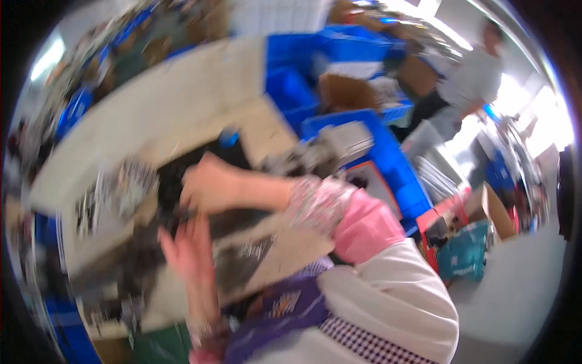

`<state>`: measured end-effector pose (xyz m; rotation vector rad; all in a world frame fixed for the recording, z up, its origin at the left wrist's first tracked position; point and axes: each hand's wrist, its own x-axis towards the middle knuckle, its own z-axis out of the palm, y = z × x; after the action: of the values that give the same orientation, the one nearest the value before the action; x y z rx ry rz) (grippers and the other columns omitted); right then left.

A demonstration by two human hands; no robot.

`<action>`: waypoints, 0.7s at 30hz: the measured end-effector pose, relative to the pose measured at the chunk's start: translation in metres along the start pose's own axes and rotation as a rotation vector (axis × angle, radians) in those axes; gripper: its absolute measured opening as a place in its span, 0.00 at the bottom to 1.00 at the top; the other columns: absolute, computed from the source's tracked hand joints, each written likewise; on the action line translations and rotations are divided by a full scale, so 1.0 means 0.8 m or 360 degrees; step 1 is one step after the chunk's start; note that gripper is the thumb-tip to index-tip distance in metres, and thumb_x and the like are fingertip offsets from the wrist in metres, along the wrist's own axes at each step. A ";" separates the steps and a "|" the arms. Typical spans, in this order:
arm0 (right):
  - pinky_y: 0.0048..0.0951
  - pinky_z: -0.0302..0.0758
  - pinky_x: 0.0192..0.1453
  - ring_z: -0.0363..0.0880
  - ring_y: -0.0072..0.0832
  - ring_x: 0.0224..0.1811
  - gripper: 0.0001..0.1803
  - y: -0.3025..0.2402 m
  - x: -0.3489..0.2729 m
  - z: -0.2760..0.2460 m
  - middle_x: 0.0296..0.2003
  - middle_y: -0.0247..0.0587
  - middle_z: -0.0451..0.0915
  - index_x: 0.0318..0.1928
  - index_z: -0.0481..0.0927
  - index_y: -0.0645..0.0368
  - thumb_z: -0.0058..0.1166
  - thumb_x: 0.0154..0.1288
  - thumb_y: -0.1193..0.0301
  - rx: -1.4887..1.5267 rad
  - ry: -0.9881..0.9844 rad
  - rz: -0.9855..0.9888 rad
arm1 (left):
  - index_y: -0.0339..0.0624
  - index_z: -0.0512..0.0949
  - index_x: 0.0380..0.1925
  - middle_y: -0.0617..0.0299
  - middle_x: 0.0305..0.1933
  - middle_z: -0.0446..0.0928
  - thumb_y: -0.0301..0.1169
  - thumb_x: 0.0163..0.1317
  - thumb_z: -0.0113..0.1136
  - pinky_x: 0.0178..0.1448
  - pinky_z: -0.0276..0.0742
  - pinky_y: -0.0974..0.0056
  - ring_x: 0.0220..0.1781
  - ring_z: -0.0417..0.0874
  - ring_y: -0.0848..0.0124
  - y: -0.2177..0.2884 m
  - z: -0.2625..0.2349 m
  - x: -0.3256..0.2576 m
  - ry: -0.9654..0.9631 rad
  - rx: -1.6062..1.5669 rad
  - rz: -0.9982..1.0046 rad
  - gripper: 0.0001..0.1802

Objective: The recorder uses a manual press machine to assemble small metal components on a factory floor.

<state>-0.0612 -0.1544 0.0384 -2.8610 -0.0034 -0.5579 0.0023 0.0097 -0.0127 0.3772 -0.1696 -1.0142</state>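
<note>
Over the worktable (206, 70) my two hands are close together, blurred by motion. My right hand (209, 184) reaches across from the right, its fingers bent down and closed near a small dark thing (180, 215) too smeared to name. My left hand (189, 247) lies just below it, thumb apart and fingers stretched out. Beneath them is a black mat (203, 155), with a small blue round object (229, 137) at its far edge. Left of the mat sits a heap of clear plastic bags or wrapped parts (130, 185).
Grey parts (309, 155) crowd the table's right side, beside a blue bin (397, 161) holding white boxes. More blue crates (291, 91) and an open carton (347, 92) stand behind. A teal bag (464, 252) is at right. A person (470, 76) stands at the far right.
</note>
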 end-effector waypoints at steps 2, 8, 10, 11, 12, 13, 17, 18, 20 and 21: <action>0.36 0.75 0.35 0.79 0.35 0.33 0.10 0.009 -0.011 -0.004 0.29 0.38 0.79 0.35 0.87 0.42 0.58 0.51 0.62 0.0060 0.0020 0.0001 | 0.24 0.59 0.58 0.39 0.61 0.65 0.55 0.68 0.42 0.73 0.57 0.52 0.66 0.65 0.50 -0.006 0.013 -0.005 0.0121 0.0096 -0.0065 0.39; 0.37 0.75 0.36 0.80 0.46 0.32 0.11 0.001 -0.001 -0.050 0.29 0.47 0.81 0.42 0.80 0.59 0.55 0.61 0.69 0.0691 0.0297 0.0435 | 0.21 0.57 0.59 0.37 0.64 0.61 0.53 0.70 0.37 0.73 0.58 0.54 0.68 0.63 0.52 -0.008 0.016 0.008 0.0087 -0.0066 -0.0055 0.39; 0.39 0.76 0.33 0.80 0.50 0.28 0.14 -0.023 -0.008 -0.065 0.27 0.51 0.81 0.48 0.77 0.59 0.53 0.63 0.69 0.0557 0.0198 0.0537 | 0.22 0.58 0.59 0.39 0.62 0.63 0.53 0.71 0.37 0.73 0.58 0.55 0.68 0.64 0.53 -0.005 0.018 0.007 0.0129 -0.0102 0.0010 0.37; 0.40 0.76 0.33 0.80 0.50 0.28 0.15 -0.031 -0.015 -0.054 0.27 0.53 0.80 0.50 0.75 0.60 0.50 0.64 0.69 0.0413 0.0038 0.0510 | 0.22 0.58 0.59 0.39 0.62 0.63 0.53 0.71 0.37 0.73 0.58 0.55 0.68 0.64 0.53 -0.004 0.015 0.006 0.0150 -0.0107 0.0020 0.37; 0.42 0.77 0.33 0.80 0.51 0.29 0.16 -0.035 -0.022 -0.045 0.26 0.55 0.80 0.52 0.74 0.60 0.48 0.65 0.69 0.0259 -0.0112 0.0490 | 0.26 0.62 0.56 0.44 0.59 0.66 0.52 0.71 0.38 0.71 0.60 0.57 0.65 0.66 0.57 -0.004 0.015 0.006 0.0108 -0.0123 -0.0001 0.34; 0.43 0.77 0.33 0.80 0.51 0.28 0.19 -0.038 -0.026 -0.040 0.25 0.58 0.79 0.53 0.72 0.65 0.47 0.63 0.70 0.0131 -0.0099 0.0348 | 0.30 0.65 0.53 0.49 0.56 0.70 0.52 0.71 0.39 0.70 0.62 0.59 0.63 0.68 0.61 -0.004 0.015 0.006 0.0066 -0.0141 -0.0021 0.31; 0.44 0.74 0.32 0.80 0.48 0.26 0.19 -0.058 -0.015 -0.037 0.25 0.56 0.78 0.55 0.73 0.63 0.47 0.64 0.72 0.0021 -0.0111 0.0388 | 0.31 0.66 0.52 0.51 0.56 0.70 0.51 0.71 0.39 0.70 0.62 0.59 0.63 0.69 0.62 -0.005 0.015 0.001 0.0106 -0.0124 -0.0002 0.30; 0.42 0.76 0.31 0.81 0.47 0.27 0.21 -0.060 -0.012 -0.033 0.24 0.56 0.79 0.53 0.73 0.67 0.50 0.59 0.72 -0.0144 -0.0233 0.0318 | 0.31 0.66 0.52 0.51 0.55 0.70 0.51 0.71 0.39 0.69 0.63 0.59 0.62 0.69 0.62 -0.004 0.014 0.001 0.0081 -0.0150 -0.0013 0.30; 0.41 0.78 0.30 0.82 0.46 0.27 0.24 -0.065 -0.008 -0.029 0.23 0.55 0.79 0.52 0.73 0.71 0.53 0.54 0.73 -0.0298 -0.0369 0.0254 | 0.31 0.66 0.52 0.52 0.54 0.71 0.51 0.71 0.38 0.69 0.63 0.59 0.61 0.70 0.62 -0.003 0.010 0.001 0.0072 -0.0183 -0.0032 0.29; 0.39 0.78 0.29 0.82 0.45 0.27 0.21 -0.069 -0.007 -0.031 0.23 0.54 0.80 0.47 0.76 0.71 0.55 0.53 0.73 -0.0305 -0.0369 0.0232 | 0.31 0.67 0.51 0.52 0.53 0.71 0.51 0.71 0.39 0.68 0.64 0.59 0.59 0.71 0.62 -0.002 0.007 0.000 0.0045 -0.0178 -0.0047 0.29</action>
<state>-0.0780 -0.1058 0.0707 -3.0616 0.2303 -0.2057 -0.0011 0.0073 -0.0079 0.2926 -0.0813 -1.0423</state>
